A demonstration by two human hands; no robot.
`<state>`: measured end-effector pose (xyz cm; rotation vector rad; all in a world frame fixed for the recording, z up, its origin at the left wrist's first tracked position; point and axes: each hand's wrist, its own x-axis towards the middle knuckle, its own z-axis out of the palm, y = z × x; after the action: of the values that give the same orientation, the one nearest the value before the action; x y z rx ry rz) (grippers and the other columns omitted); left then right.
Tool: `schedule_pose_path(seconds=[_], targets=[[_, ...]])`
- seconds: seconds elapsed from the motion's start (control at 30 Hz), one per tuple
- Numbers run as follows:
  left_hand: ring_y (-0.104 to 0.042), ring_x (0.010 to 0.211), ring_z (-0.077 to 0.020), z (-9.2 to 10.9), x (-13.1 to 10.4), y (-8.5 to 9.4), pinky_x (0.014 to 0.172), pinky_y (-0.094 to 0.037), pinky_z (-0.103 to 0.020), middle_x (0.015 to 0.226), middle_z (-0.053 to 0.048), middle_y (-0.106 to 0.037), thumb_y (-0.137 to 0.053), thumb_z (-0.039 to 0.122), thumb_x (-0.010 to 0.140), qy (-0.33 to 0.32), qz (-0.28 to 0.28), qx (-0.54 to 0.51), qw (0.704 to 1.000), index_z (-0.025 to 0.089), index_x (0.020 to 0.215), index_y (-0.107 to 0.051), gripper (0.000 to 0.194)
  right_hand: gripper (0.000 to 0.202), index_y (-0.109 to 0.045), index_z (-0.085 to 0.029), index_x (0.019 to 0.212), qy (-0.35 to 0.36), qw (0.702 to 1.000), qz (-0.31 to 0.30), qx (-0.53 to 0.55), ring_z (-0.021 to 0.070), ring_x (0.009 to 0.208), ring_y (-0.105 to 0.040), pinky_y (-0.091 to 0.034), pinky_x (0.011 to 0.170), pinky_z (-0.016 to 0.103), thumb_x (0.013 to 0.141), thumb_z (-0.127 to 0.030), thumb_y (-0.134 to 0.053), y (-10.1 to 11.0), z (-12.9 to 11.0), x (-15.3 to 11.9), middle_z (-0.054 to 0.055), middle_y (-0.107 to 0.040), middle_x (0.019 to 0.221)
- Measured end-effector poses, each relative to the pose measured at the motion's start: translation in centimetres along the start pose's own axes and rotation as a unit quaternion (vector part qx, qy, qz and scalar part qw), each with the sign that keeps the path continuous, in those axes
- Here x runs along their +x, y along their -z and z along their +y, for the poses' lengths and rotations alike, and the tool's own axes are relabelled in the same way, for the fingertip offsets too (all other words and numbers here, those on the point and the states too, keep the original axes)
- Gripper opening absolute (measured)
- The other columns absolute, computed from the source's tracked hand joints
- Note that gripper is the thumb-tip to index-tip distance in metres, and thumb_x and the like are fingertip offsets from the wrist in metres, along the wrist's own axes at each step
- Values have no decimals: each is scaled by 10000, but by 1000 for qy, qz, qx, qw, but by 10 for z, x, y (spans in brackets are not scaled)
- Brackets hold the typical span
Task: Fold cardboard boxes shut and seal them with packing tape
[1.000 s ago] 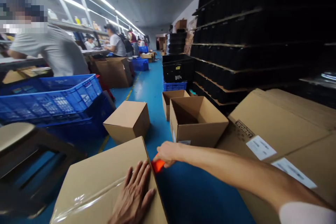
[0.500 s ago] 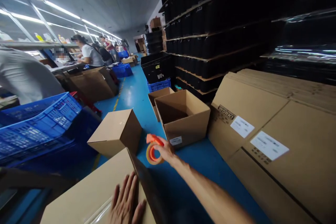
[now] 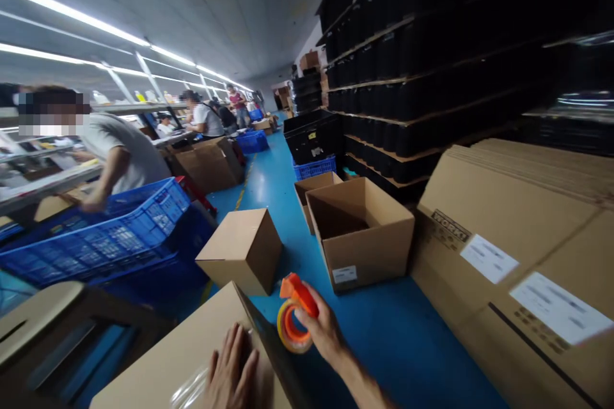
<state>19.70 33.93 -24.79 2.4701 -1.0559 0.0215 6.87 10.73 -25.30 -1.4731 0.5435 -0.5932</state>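
Observation:
An orange tape dispenser with a roll of tape on it is gripped in my right hand, just right of the nearest box. My left hand lies flat on top of that closed cardboard box, fingers stretched out near its right edge. Shiny clear tape runs along the box top beside my left hand, a little wrinkled. Beyond it, a second closed cardboard box sits on the blue floor.
An open cardboard box stands ahead on the right, beside a stack of flattened cartons. At left are a blue crate, a brown stool and a co-worker reaching into the crate. Black stacked goods rise behind.
My right hand has drawn the tape dispenser lower and nearer to me. The left hand stays on the box. The view has turned left, showing more of the co-worker and the stool.

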Motion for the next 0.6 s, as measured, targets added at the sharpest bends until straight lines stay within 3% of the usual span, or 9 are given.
schedule_pose_path(seconds=[0.1, 0.17, 0.27, 0.37, 0.43, 0.5, 0.6], targets=[[-468, 1451, -366, 28, 22, 32, 1196, -402, -562, 1535, -175, -541, -379, 683, 955, 159, 23, -188, 969, 164, 1391, -592, 710, 642, -514, -256, 1456, 89, 996, -22, -23, 252, 1281, -626, -498, 1116, 397, 853, -446, -630, -9, -23, -23, 86, -660, 1395], [-614, 1280, -361, 54, 36, 58, 1055, -516, -514, 1339, -163, -693, -376, 810, 876, 243, -24, -341, 908, 171, 1218, -697, 793, 575, -569, -285, 1413, 152, 984, 7, -94, 230, 1041, -721, -598, 923, 345, 845, -325, -645, -20, -24, -36, 75, -733, 1184], [-688, 985, -262, 84, 45, 83, 808, -513, -354, 1001, -88, -769, -551, 804, 806, 269, -115, -458, 839, 198, 988, -736, 659, 588, -577, -316, 1401, 226, 958, 53, -167, 176, 754, -706, -595, 677, 262, 829, -207, -661, -39, -13, -46, 20, -699, 908], [-587, 670, -152, 93, 44, 83, 656, -403, -258, 656, 8, -647, -799, 754, 589, 306, -121, -480, 813, 188, 738, -658, 602, 664, -525, -355, 1433, 264, 940, 83, -200, 177, 782, -695, -592, 721, 274, 821, -126, -645, -54, -3, -50, 0, -659, 898], [-533, 598, -127, 91, 44, 75, 647, -404, -260, 599, 26, -594, -827, 754, 507, 309, -101, -483, 813, 180, 687, -637, 631, 714, -493, -361, 1453, 285, 926, 91, -231, 184, 772, -684, -586, 709, 292, 810, -69, -595, -57, -3, -52, 2, -637, 887], [-509, 562, -128, 82, 48, 68, 615, -410, -275, 572, 15, -573, -786, 772, 524, 275, -70, -455, 844, 168, 653, -641, 634, 783, -465, -373, 1474, 294, 909, 76, -285, 197, 763, -677, -580, 687, 311, 784, -9, -532, -52, -9, -57, 13, -624, 877], [-456, 502, -125, 51, 68, 76, 535, -371, -277, 508, 30, -515, -745, 764, 538, 245, -9, -401, 883, 170, 627, -632, 611, 802, -485, -439, 1452, 229, 903, 29, -362, 227, 822, -700, -596, 723, 347, 775, -12, -540, -29, -25, -78, 34, -655, 929]])
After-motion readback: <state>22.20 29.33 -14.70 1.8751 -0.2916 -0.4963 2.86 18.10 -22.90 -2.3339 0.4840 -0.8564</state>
